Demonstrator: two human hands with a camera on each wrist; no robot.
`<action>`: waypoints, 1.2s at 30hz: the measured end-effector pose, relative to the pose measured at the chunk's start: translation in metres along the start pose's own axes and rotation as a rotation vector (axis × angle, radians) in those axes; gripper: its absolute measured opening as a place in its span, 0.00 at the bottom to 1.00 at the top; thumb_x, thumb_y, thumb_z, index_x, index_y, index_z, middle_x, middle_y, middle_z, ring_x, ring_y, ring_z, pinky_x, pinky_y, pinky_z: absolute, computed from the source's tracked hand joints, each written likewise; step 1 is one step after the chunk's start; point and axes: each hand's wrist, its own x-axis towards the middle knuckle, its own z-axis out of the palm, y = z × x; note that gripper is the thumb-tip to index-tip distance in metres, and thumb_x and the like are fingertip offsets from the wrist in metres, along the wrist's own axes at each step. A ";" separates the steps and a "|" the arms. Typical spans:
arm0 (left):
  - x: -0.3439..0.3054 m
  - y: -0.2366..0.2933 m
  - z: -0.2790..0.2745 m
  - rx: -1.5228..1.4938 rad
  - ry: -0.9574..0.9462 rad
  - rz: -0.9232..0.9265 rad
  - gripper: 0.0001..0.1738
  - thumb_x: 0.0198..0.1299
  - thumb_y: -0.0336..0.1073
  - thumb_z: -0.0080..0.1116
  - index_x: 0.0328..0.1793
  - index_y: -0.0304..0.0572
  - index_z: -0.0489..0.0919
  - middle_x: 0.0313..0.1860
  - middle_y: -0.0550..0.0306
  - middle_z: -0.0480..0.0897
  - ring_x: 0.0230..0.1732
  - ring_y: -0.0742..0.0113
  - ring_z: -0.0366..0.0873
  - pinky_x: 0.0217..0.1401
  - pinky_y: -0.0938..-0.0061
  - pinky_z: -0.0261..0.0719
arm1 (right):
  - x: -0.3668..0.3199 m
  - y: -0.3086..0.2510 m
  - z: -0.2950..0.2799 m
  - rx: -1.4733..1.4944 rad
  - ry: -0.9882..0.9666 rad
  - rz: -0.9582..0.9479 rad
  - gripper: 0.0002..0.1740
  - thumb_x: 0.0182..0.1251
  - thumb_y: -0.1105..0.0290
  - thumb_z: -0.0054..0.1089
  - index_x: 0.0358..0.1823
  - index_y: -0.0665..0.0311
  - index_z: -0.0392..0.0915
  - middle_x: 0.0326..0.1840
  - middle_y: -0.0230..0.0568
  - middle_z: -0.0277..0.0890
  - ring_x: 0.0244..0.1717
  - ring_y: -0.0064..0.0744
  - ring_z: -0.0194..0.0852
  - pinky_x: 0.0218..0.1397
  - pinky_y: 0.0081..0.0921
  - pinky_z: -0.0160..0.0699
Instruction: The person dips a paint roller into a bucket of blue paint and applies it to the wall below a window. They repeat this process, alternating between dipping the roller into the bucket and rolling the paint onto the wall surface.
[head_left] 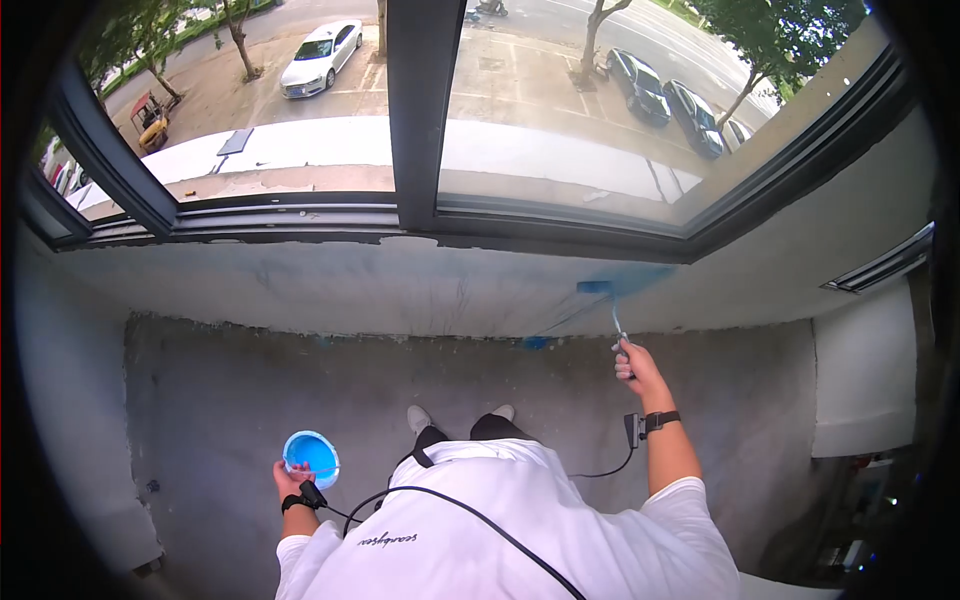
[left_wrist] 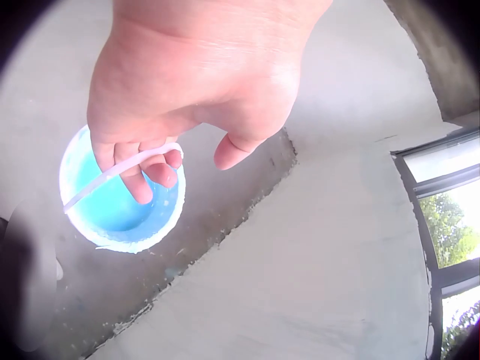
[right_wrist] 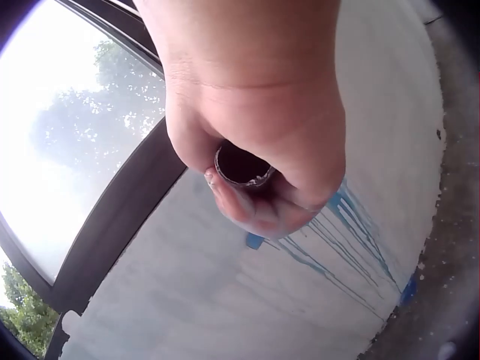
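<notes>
A paint roller [head_left: 594, 287], its sleeve blue, lies against the low wall [head_left: 400, 290] under the window in the head view. My right hand [head_left: 640, 367] grips the roller's handle, whose hollow dark end [right_wrist: 244, 166] faces the right wrist camera. Around the roller the wall carries a blue smear, and blue drips [right_wrist: 356, 217] run down from it. At the lower left, my left hand [head_left: 290, 481] holds a white bucket [left_wrist: 133, 246] of bright blue paint. The fingers of that hand are hooked round the bucket's thin pale handle [left_wrist: 97, 184].
A dark-framed window [head_left: 417, 120] spans the wall top, with parked cars outside. Blue paint spots the grey floor [head_left: 535, 343] at the wall's foot. A black cable [head_left: 470, 505] crosses the person's white shirt. Dark clutter lies at the lower right.
</notes>
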 end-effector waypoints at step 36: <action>-0.083 -0.074 0.033 0.123 0.066 0.055 0.22 0.57 0.54 0.52 0.42 0.44 0.64 0.40 0.58 0.72 0.49 0.58 0.75 0.58 0.53 0.66 | 0.015 0.008 -0.042 0.090 -0.116 -0.060 0.13 0.76 0.58 0.48 0.39 0.60 0.68 0.18 0.24 0.57 0.14 0.13 0.50 0.15 0.16 0.50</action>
